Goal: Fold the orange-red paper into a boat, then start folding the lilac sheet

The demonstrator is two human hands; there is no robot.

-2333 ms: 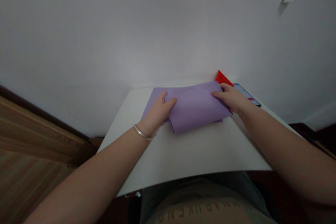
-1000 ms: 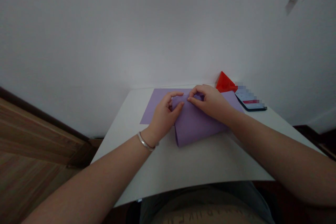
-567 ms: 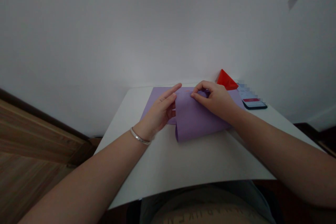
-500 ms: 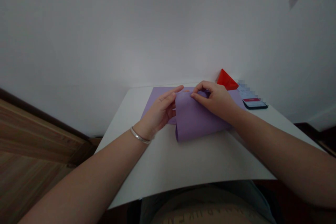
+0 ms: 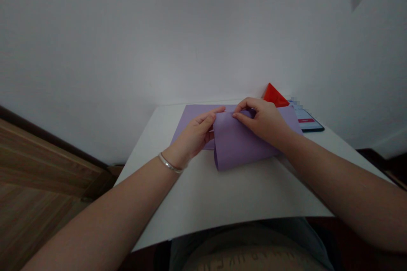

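Note:
A sheet of purple paper [image 5: 237, 144] lies on a white table [image 5: 229, 190], its near part curled up and over toward the far edge. My left hand [image 5: 195, 135], with a silver bracelet at the wrist, pinches the folded flap's left top corner between thumb and fingers. My right hand [image 5: 262, 120] pinches the flap's upper edge just to the right of it. The two hands nearly touch at the top of the fold.
A red folded paper shape [image 5: 274, 96] stands at the table's far right, by the wall. A phone [image 5: 307, 120] with a lit screen lies beside it. A white wall rises directly behind the table; wooden flooring shows at the left.
My right hand slid from the sheet's right corner to its middle top edge. My left hand's fingers moved up onto the flap's corner and closed on it. The fold has flattened somewhat.

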